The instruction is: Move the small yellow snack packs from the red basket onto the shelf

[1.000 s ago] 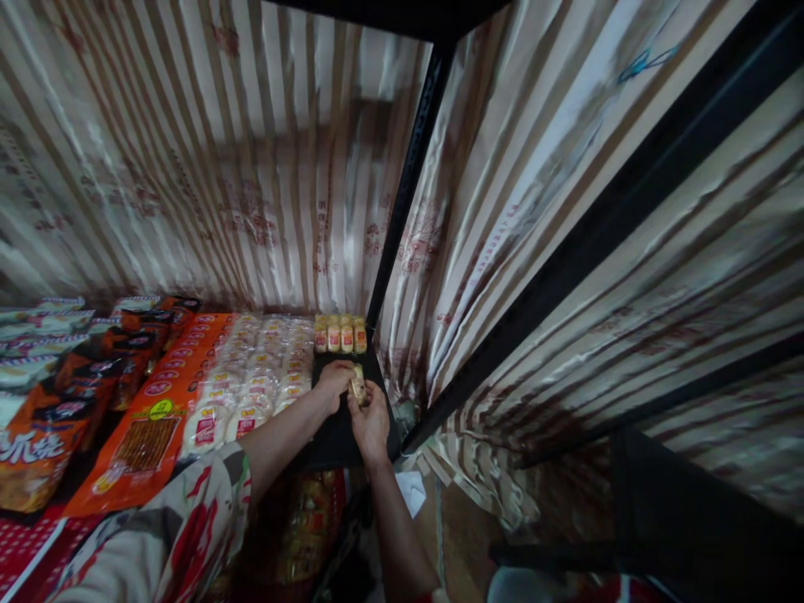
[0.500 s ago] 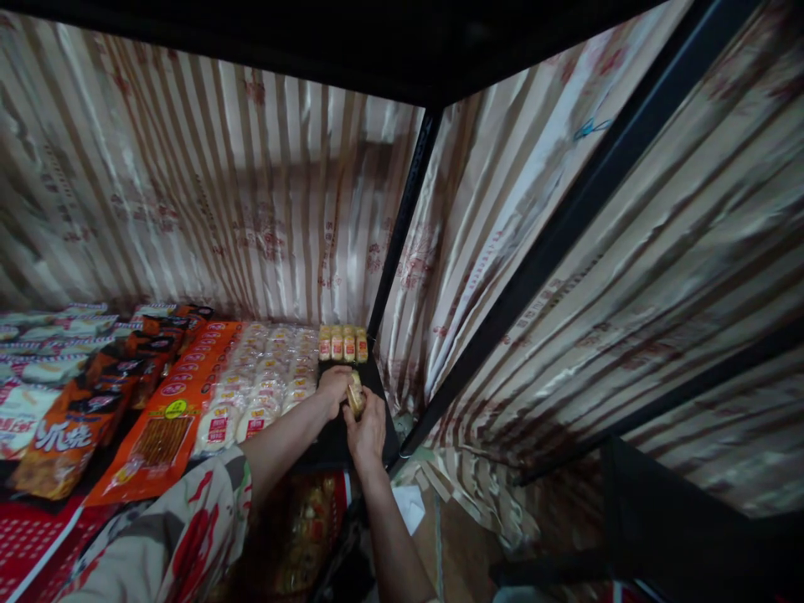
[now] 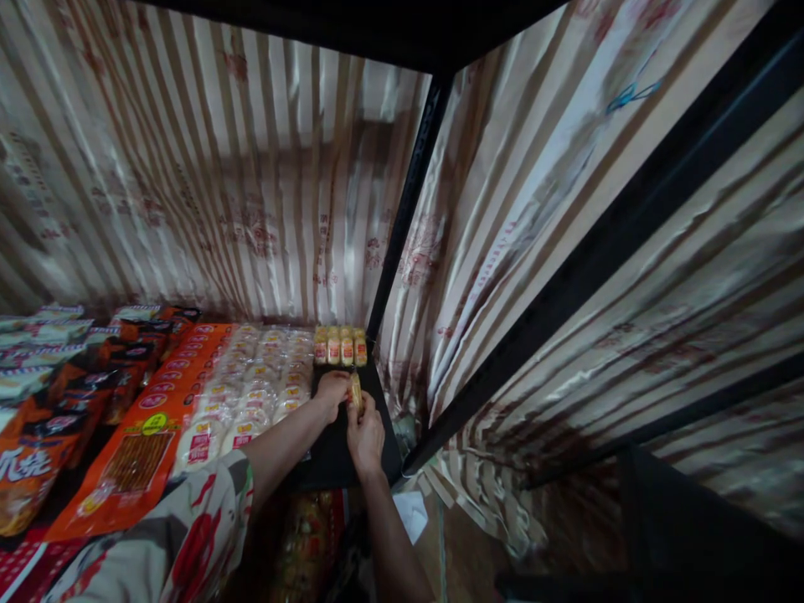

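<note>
A small yellow wrapped snack pack (image 3: 356,392) is held up over the dark shelf (image 3: 323,456). My right hand (image 3: 365,431) grips it from below and the right, fingers closed round it. At its left side my left hand (image 3: 332,394) pinches its edge with bent fingers. Just beyond, against the back, stands a row of similar yellow packs (image 3: 340,347) with red and white labels. Left of my hands lie rows of round white cakes in clear wrap (image 3: 255,394).
Further left are orange bags of brown sticks (image 3: 141,452) and orange-black snack bags (image 3: 38,461). A black metal post (image 3: 408,209) rises at the shelf's corner, with striped sheeting (image 3: 270,184) behind. Yellow packages (image 3: 307,536) sit lower down, beside white paper (image 3: 411,512).
The pack has been turned in my hands and now shows a narrower side. The view has shifted slightly; both hands stay at nearly the same place over the shelf.
</note>
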